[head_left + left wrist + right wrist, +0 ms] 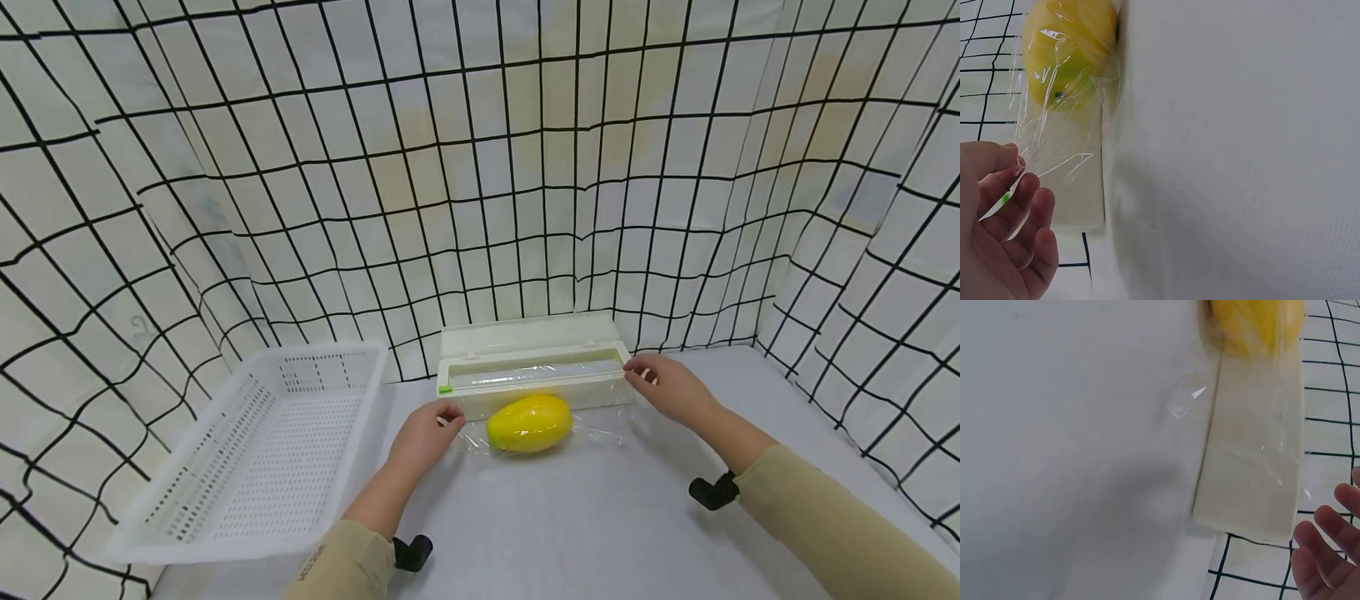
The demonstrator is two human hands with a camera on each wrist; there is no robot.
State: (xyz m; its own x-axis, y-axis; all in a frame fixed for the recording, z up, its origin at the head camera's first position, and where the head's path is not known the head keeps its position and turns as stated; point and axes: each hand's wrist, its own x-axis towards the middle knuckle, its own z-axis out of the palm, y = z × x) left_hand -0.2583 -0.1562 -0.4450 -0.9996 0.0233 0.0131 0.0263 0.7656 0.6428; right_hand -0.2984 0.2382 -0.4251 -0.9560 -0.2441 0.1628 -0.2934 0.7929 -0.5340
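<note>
A yellow fruit [529, 422] lies on the white table under a sheet of clear cling film [594, 430], right in front of a cream film dispenser box [592, 390] whose lid stands open. My left hand [448, 414] pinches the film's left edge beside the fruit; the left wrist view shows the film [1066, 156] caught between the fingertips of that hand [1016, 178], with the fruit [1069, 53] just beyond. My right hand [643, 375] is at the box's right end. In the right wrist view its fingers [1329, 544] are spread next to the box [1241, 500], with nothing between them.
A white perforated basket [315, 348] stands tilted at the left of the table. Black-and-white checked cloth [480, 167] closes off the back and both sides. The bare white tabletop [570, 517] stretches from the fruit toward me.
</note>
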